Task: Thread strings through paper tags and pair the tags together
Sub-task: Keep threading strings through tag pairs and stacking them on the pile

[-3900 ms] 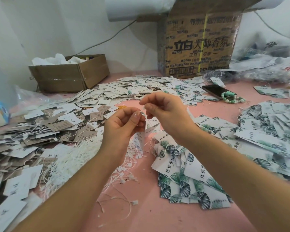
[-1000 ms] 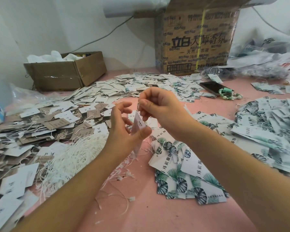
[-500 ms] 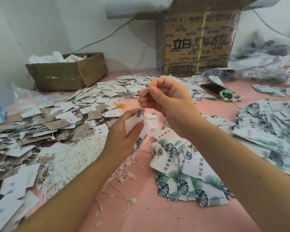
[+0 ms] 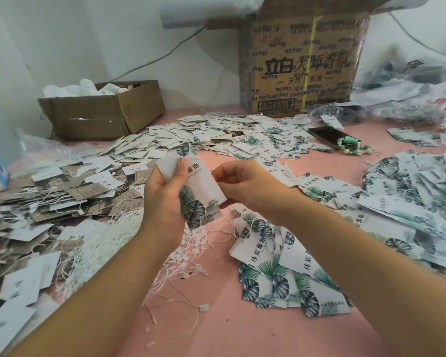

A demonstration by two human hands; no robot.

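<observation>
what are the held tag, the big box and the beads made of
Tag: thin paper card, matte white, printed leaves; it curls. Big box: brown cardboard, printed, creased flaps. Beads: glossy green and white, perhaps stone or plastic; cannot tell.

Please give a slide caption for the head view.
Left hand and right hand hold a white leaf-printed paper tag above a pink table.

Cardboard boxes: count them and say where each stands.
2. A low open brown cardboard box stands back left; a tall printed brown cardboard box stands back right of centre. Others may hide behind the plastic bags.
</observation>
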